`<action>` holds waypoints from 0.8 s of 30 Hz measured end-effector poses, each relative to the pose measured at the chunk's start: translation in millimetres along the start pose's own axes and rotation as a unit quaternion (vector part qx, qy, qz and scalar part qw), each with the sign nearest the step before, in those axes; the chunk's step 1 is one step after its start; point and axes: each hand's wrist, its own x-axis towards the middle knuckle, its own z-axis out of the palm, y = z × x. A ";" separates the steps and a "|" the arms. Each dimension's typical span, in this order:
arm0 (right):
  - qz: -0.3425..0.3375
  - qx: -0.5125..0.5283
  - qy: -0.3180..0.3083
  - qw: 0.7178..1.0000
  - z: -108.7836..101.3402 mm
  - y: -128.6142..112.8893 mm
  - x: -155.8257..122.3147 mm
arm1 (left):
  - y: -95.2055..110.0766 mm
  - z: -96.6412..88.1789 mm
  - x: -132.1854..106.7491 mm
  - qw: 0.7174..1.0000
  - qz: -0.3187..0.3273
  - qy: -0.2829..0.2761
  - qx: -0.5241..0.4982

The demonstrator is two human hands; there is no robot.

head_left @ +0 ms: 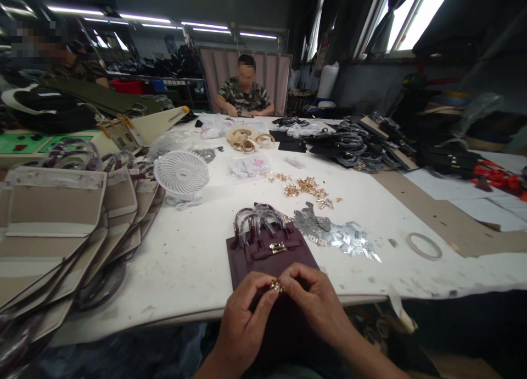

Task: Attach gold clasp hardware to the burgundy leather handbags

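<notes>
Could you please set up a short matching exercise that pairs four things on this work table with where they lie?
Things:
1. small fan
2. gold fittings
3. silver plates
4. tape ring

Places:
A. just right of the dark red bag
B. alone near the table's right edge
C. beside the beige bags on the left
D. mid-table, beyond the silver pile

Pairs: 1-C, 2-D, 3-A, 4-B

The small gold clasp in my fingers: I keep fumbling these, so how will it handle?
The gold clasp looks tiny, shiny metal, so probably slippery and easily dropped. Both hands, left and right, pinch it, suggesting it is light.
</notes>
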 end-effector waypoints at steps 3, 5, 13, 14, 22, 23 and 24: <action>0.014 0.085 -0.037 0.996 2.0 8.2 0.5 | -4.7 1.3 2.7 0.999 -0.032 0.021 -0.034; 0.017 0.108 -0.050 0.993 3.7 14.9 3.5 | -8.3 2.2 4.4 0.998 -0.038 0.032 -0.033; -0.139 -0.226 0.007 0.964 1.7 34.3 44.9 | -42.8 -6.9 9.1 0.978 -0.094 0.103 0.152; -0.168 -0.290 -0.012 0.942 0.3 32.4 52.3 | -47.9 -10.2 10.3 0.974 -0.094 0.105 0.178; -0.212 -0.431 -0.151 0.864 0.4 8.6 85.1 | -63.4 -23.8 23.9 0.965 -0.102 0.056 0.237; -0.209 -0.420 -0.155 0.869 0.7 8.6 85.4 | -63.4 -22.9 24.6 0.966 -0.102 0.056 0.231; -0.205 -0.406 -0.158 0.877 0.5 8.7 85.2 | -63.2 -21.6 25.0 0.968 -0.103 0.058 0.222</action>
